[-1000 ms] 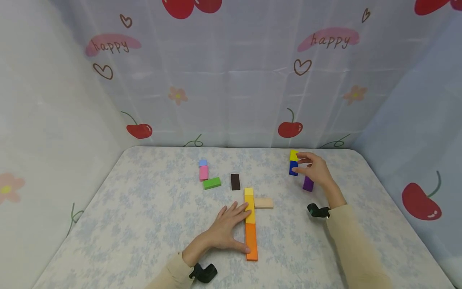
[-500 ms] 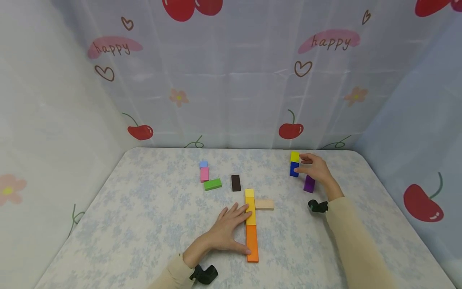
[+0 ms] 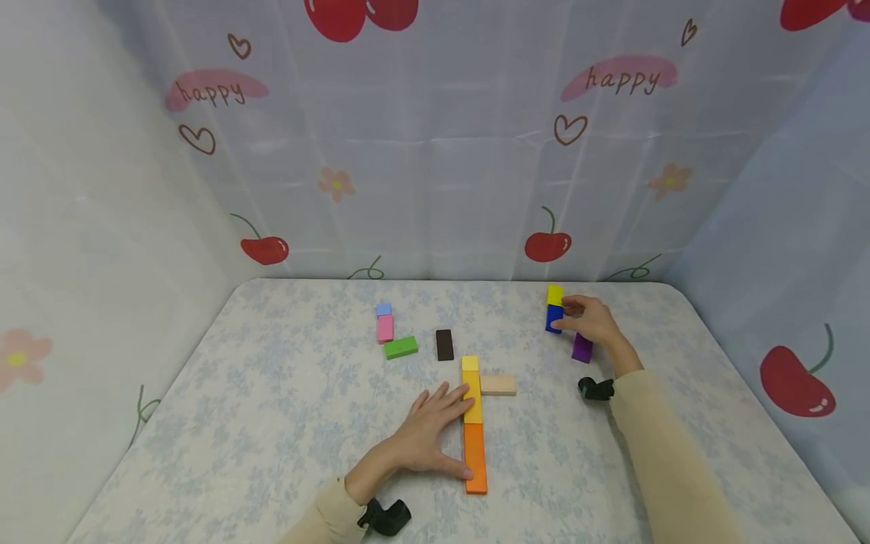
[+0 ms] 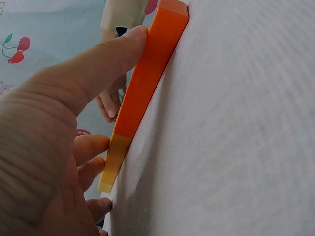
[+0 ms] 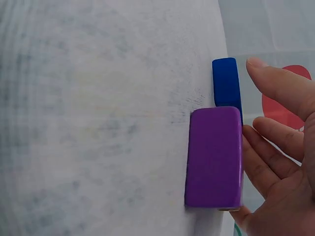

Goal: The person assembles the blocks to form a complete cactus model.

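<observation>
My left hand (image 3: 424,434) lies spread, its thumb touching the orange block (image 3: 475,461) and its fingertips the yellow-orange block (image 3: 472,408). A small pale yellow block (image 3: 470,363) continues that line at its far end. At the far right, my right hand (image 3: 591,319) is beside a blue block (image 3: 553,319) and a yellow block (image 3: 554,295) placed end to end, thumb at the blue one, fingers near the yellow. In the right wrist view, a purple block (image 5: 214,157) stands in front of the blue block (image 5: 226,82); the yellow one is hidden.
A beige block (image 3: 498,385) extends right from the yellow-orange one. Farther back are a dark brown block (image 3: 444,344), a green block (image 3: 401,347), a pink block (image 3: 385,329) and a light blue block (image 3: 384,309). A printed curtain (image 3: 435,189) hangs behind the table.
The right hand's fingers have shifted slightly toward the blue and yellow blocks, and its thumb sits a little lower. My left hand keeps the same pose on its blocks.
</observation>
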Tool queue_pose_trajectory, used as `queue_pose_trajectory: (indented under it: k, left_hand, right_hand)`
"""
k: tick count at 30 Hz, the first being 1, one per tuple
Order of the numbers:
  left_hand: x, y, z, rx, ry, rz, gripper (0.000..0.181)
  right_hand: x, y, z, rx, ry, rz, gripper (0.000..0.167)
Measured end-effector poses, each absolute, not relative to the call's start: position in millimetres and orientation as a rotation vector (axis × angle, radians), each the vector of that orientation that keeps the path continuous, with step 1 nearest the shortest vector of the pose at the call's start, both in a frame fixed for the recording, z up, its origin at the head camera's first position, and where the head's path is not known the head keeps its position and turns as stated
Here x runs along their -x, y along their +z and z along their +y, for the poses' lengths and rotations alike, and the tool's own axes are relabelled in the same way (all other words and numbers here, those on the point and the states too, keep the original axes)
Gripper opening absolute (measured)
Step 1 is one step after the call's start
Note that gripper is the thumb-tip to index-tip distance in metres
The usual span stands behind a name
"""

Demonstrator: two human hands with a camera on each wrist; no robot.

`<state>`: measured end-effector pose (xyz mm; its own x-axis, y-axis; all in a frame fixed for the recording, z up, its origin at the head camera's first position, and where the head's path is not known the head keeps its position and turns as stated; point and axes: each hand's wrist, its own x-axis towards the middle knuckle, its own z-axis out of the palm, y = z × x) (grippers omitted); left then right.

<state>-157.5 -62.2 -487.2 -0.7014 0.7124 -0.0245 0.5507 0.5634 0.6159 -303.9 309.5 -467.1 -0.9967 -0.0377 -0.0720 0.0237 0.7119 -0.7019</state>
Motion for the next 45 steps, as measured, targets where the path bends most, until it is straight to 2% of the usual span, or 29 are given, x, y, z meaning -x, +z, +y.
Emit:
queue_pose_trajectory:
  k: [10, 19, 25, 35, 45]
  left_hand:
    - [157.4, -486.1, -62.7, -1.045, 0.872, 2.533, 0.102]
    - [156.4, -487.2, -62.8, -1.032, 0.878, 2.529, 0.102]
    - [155.5, -489.9, -62.0, -1.026, 0.88, 2.523, 0.102]
    - [156.9, -488.0, -62.6, -1.034, 0.871, 2.539, 0.103]
    - [156.6, -487.3, -62.1, -1.031, 0.87, 2.538, 0.103]
  right_hand:
    - [303.1, -465.3, 306.8, 0.076, -1.073, 2.835, 0.073]
    - [302.0, -463.2, 302.7, 0.099, -0.978, 2.847, 0.064]
    - [297.8, -464.6, 299.2, 0.114, -0.985, 2.877, 0.064]
    - [291.1, -462.3, 289.3, 0.233, -1.124, 2.968, 0.062]
    - [270.0, -464.2, 261.6, 0.389, -1.268, 2.897, 0.06]
